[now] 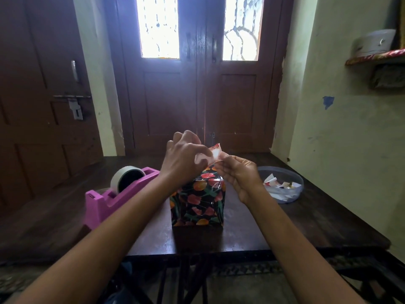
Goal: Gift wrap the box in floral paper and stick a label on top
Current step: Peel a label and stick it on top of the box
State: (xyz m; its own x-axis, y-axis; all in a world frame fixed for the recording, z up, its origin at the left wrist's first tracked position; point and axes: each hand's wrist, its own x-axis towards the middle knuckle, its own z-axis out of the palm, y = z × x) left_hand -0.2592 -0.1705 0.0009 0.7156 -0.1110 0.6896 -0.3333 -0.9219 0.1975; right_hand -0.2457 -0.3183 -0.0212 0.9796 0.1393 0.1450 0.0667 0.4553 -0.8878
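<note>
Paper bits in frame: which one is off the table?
The red-and-white label, pinched between left hand and right hand above the floral box. The other scraps lie in the round clear tub at right.

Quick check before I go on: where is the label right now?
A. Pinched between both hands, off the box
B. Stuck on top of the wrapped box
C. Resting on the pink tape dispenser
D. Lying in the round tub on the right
A: the label is pinched between the left hand and the right hand, held up off the wrapped box.
</note>
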